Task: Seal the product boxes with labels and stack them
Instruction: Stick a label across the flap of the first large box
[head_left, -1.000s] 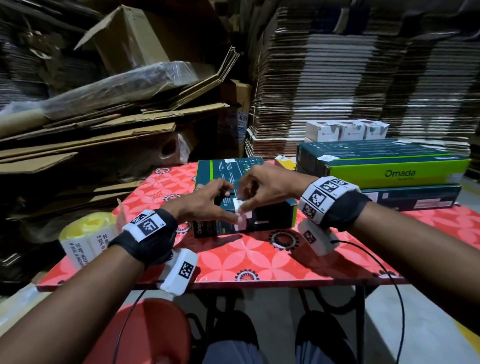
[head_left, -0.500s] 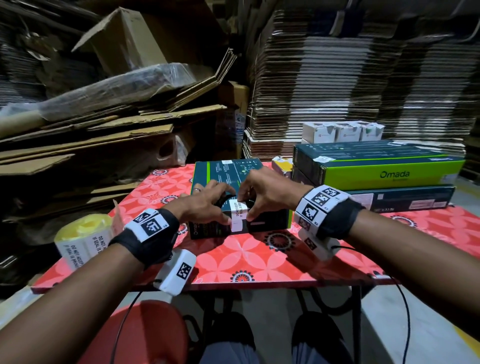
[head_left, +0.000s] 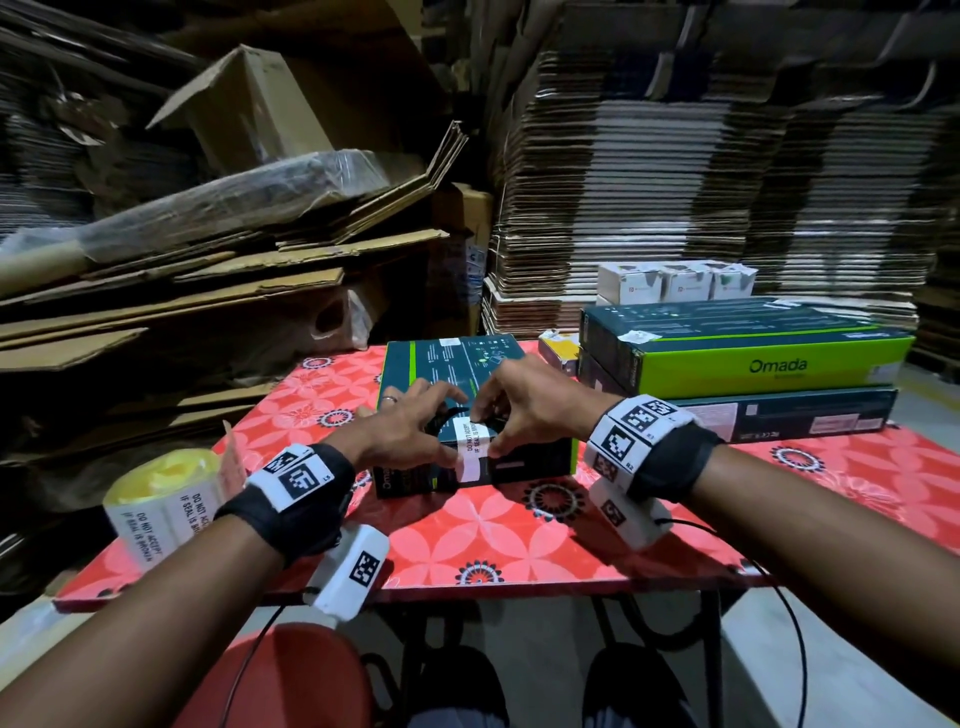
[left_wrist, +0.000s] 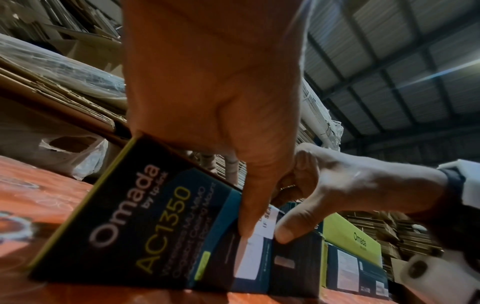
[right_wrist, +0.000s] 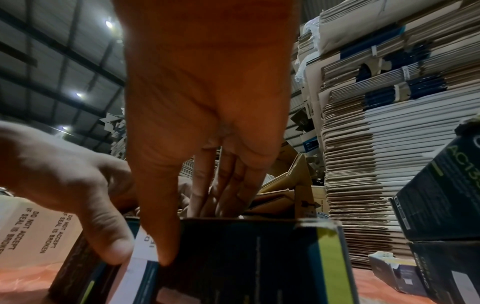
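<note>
Head: product box (head_left: 447, 358) on red tabletop (head_left: 519, 540); left hand (head_left: 410, 426) and right hand (head_left: 530, 400) press seal label (head_left: 471, 451) over its front edge.
Left wrist: left thumb (left_wrist: 249, 205) flat on label.
Right wrist: right thumb (right_wrist: 158, 226) pins label; fingers straight on top.

Head view: looks forward and down from above onto the table (head_left: 519, 540). Both wrist views: sit low and very near, looking up along the palms. All three share the Omada box (head_left: 447, 358) (left_wrist: 145, 216) (right_wrist: 259, 257).
</note>
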